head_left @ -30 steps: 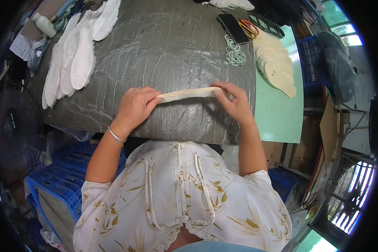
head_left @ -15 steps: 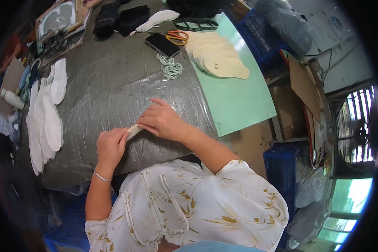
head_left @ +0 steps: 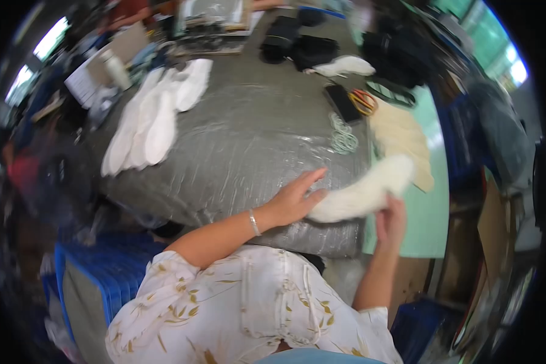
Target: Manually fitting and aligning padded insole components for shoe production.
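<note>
At three o'clock from my left hand (head_left: pixel 291 201), its fingers spread, the white insole (head_left: pixel 359 194) slants from eight o'clock to two; my right hand (head_left: pixel 392 219), nearer its middle, seems to pinch the lower edge. Beneath is the grey, plastic-covered counter (head_left: pixel 242 151), with a green sheet (head_left: pixel 429 227) at four o'clock and a blue crate (head_left: pixel 103 267) at eight.

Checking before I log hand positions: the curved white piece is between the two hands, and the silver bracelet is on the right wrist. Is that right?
Not quite: the head view shows the silver bracelet on the left wrist, not the right. The curved white piece is indeed between the left hand and right hand.
</note>
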`<state>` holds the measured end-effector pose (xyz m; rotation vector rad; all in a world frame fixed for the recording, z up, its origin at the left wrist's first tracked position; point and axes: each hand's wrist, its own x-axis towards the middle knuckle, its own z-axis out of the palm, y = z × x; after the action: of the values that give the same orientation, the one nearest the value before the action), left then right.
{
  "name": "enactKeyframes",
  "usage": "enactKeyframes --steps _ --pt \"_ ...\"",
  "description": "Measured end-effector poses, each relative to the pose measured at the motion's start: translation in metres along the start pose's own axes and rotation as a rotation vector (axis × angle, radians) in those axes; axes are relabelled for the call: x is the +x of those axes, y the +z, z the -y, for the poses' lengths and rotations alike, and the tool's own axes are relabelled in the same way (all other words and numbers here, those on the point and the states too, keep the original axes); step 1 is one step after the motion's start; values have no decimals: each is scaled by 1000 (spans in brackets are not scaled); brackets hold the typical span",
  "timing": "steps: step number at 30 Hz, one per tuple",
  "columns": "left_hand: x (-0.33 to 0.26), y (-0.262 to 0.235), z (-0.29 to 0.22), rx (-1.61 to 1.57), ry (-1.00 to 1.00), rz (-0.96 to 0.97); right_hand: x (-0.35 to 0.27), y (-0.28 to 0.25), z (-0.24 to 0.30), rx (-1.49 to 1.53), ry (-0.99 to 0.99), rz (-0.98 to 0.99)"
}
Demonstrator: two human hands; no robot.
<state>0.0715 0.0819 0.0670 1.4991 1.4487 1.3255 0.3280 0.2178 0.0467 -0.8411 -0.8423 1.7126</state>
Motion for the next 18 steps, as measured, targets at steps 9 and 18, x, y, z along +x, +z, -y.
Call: enactKeyframes --steps 9,18 --pt "-113 -65 68 518 -173 -577 96 -84 50 -1225 -1183 -380" --pt "-138 -70 82 911 -155 -477 120 -133 -37 -1361 -716 -247"
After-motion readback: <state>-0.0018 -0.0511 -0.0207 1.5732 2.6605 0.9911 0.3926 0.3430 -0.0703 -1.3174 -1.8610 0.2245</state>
